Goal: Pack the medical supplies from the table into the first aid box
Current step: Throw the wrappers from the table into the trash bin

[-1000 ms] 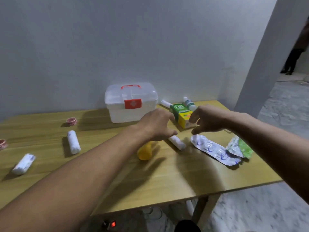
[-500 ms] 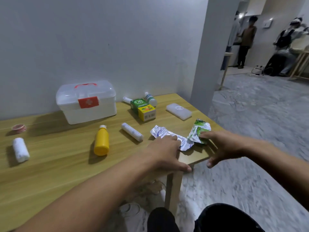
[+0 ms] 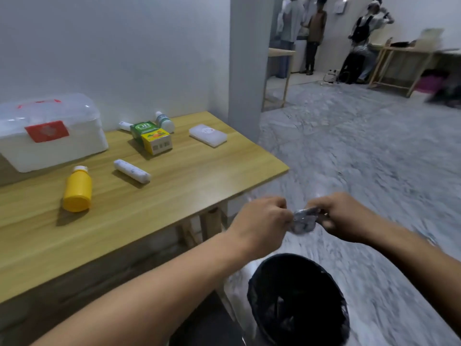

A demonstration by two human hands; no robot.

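First aid box (image 3: 50, 136) sat shut at the table's (image 3: 174, 196) far left against the wall, with the yellow bottle (image 3: 76, 189), a wrapped roll (image 3: 132, 171) and the small cartons (image 3: 152, 137) lying loose near it. Off the table edge, the left hand (image 3: 259, 223) and right hand (image 3: 341, 217) both pinched a crumpled foil wrapper (image 3: 303, 219) between them, directly above a black bin (image 3: 296, 298), probably because it was waste, not a supply.

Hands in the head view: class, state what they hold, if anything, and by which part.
Both hands grip one crumpled silvery wrapper, off the table and above the black bin: left hand at its left end, right hand at its right end.
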